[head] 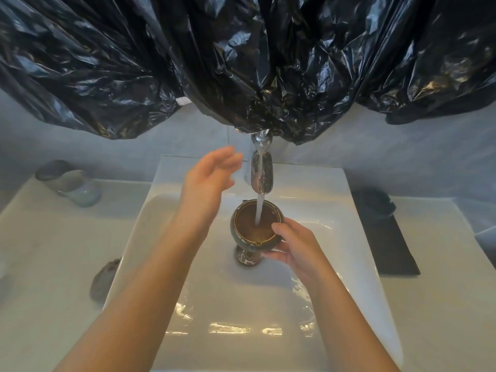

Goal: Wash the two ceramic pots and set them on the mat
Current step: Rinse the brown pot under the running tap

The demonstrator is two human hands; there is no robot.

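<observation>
Black flat mat point(389, 242) seen right of white sink point(220, 296); brown-lined grey-green ceramic pot point(247, 224) clamped over sink by right hand point(295, 248) fingers; left hand point(206, 181) fingers apart.

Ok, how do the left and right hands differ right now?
The right hand grips the ceramic pot with curled fingers; the left hand holds nothing, its fingers relaxed. The right hand is low in the sink; the left hand is raised beside the faucet. Both are bare and over the sink.

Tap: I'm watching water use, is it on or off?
On: water streams from the tap into the pot that the right hand holds.
</observation>
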